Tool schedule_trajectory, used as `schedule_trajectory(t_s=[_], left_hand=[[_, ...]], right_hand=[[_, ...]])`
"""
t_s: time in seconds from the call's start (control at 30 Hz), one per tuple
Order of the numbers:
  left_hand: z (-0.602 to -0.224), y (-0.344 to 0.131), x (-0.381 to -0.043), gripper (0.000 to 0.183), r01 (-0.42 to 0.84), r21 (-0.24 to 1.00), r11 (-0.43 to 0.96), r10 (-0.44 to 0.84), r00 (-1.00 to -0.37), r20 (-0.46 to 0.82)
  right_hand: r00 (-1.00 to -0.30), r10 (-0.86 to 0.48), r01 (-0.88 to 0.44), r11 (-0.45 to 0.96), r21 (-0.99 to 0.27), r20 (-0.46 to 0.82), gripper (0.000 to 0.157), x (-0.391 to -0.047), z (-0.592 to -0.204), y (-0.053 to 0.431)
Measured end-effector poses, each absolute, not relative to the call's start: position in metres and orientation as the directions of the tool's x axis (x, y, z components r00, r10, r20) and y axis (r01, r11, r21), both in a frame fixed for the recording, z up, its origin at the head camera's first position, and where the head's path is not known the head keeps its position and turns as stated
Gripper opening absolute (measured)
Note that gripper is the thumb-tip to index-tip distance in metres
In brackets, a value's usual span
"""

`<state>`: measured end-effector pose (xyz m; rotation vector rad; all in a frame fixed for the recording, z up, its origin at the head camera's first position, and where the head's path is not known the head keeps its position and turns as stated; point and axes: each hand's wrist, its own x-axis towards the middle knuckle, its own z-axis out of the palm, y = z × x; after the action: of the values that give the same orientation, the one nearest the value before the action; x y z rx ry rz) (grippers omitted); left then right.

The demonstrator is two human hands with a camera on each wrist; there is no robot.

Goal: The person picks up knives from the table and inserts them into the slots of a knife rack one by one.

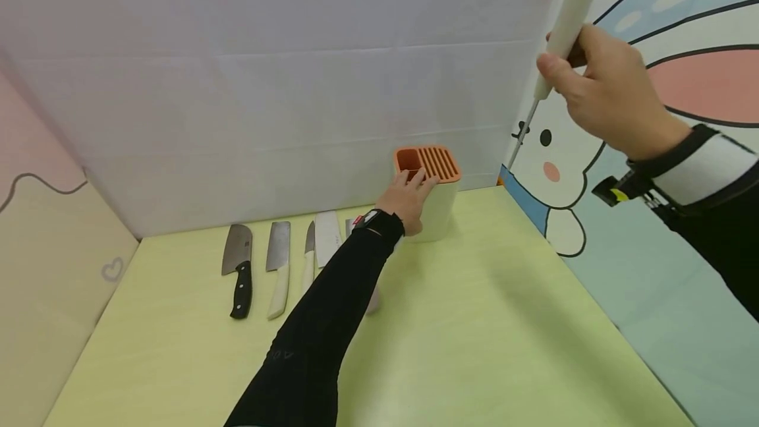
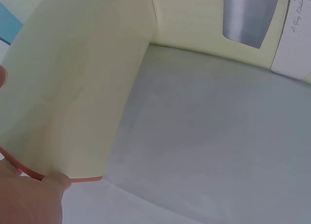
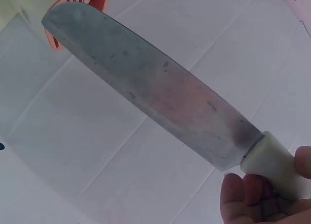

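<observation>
A pale knife block (image 1: 440,213) with an orange slotted top (image 1: 441,162) stands against the back wall. My left hand (image 1: 408,199) grips its upper rim, fingers over the orange top and a fingertip against the pale side in the left wrist view. Raised at the upper right, my right hand (image 1: 617,87) holds a kitchen knife by its off-white handle (image 1: 572,22). In the head view the knife's blade is nearly edge-on and points down. The right wrist view shows the broad, spotted blade (image 3: 150,85) in full, its tip overlapping the block in that view.
Left of the block lie a black-handled cleaver (image 1: 238,252), a white-handled cleaver (image 1: 279,262), a small knife (image 1: 309,239) and a white-bladed knife (image 1: 327,237). My left sleeve (image 1: 332,321) partly covers another one. Cartoon-printed panel (image 1: 628,229) edges the table on the right.
</observation>
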<state>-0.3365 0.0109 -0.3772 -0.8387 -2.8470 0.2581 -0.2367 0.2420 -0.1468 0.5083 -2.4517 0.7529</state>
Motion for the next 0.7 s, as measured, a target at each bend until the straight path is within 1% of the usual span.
schedule_trajectory(t_s=[0.1,0.2,0.33,0.43,0.53,0.7], left_hand=[[-0.377,0.009,-0.336,0.087,0.509,-0.219,0.833,0.538,-0.836,0.107],[-0.377,0.01,-0.335,0.086,0.511,-0.193,0.838,0.535,-0.838,0.107],[-0.379,0.011,-0.335,0.085,0.521,-0.174,0.836,0.543,-0.832,0.115],[-0.383,0.011,-0.336,0.084,0.52,-0.199,0.83,0.549,-0.825,0.132],[-0.385,0.01,-0.335,0.083,0.515,-0.217,0.829,0.549,-0.824,0.143],[-0.384,0.011,-0.331,0.085,0.51,-0.196,0.838,0.539,-0.831,0.141]], right_hand=[[-0.768,-0.199,-0.517,0.753,-0.406,0.609,0.04,-0.249,-0.14,0.233],[-0.748,-0.167,-0.538,0.718,-0.441,0.642,0.038,-0.263,-0.14,0.226],[-0.706,-0.12,-0.558,0.701,-0.444,0.698,0.037,-0.283,-0.149,0.219],[-0.681,-0.084,-0.567,0.689,-0.451,0.727,0.038,-0.297,-0.16,0.215],[-0.682,-0.045,-0.565,0.667,-0.486,0.73,0.038,-0.31,-0.17,0.211],[-0.689,-0.024,-0.551,0.666,-0.503,0.724,0.042,-0.325,-0.183,0.207]])
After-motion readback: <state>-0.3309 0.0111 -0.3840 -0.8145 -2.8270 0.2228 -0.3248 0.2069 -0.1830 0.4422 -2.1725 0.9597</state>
